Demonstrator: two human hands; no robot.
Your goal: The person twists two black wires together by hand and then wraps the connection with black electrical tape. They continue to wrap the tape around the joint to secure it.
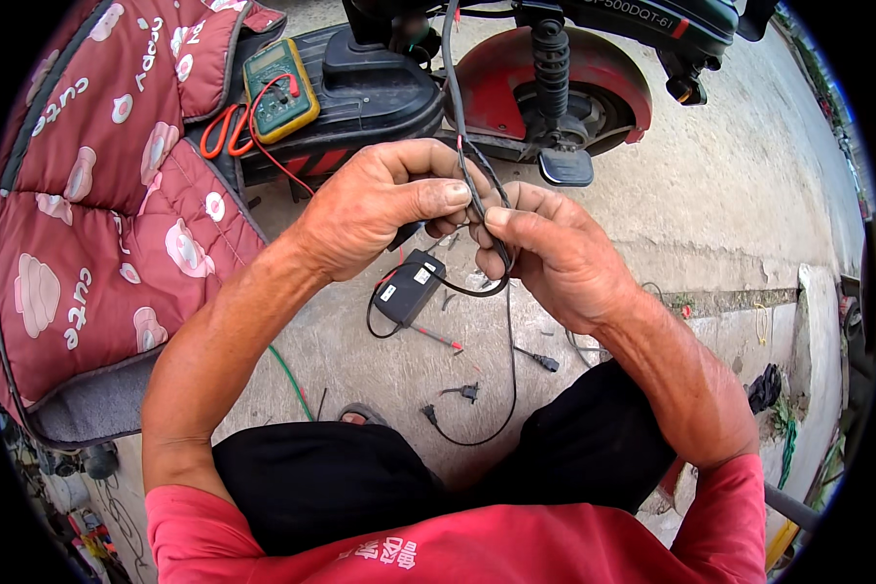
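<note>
Both of my hands meet in front of the scooter, closed on black cable (497, 255). My left hand (399, 200) pinches it between thumb and fingers, the thumb pointing right. Just right of that, my right hand (553, 243) grips the cable with its thumb on top. A thicker strand runs up from my fingers toward the scooter, and a loop hangs below them. Part of the cable is hidden behind my fingers. Below on the concrete lies a black power adapter (411, 288) with white labels. A thin cord drops to a small black plug (429, 413) between my knees.
A green-and-yellow multimeter (280, 90) with red leads rests on the scooter's footboard (375, 102). Left hangs a red quilted cover (117, 224). The red rear wheel guard (492, 83) and pedal (565, 166) stand ahead. A red-tipped probe (438, 338) and loose connectors (465, 391) lie on the ground.
</note>
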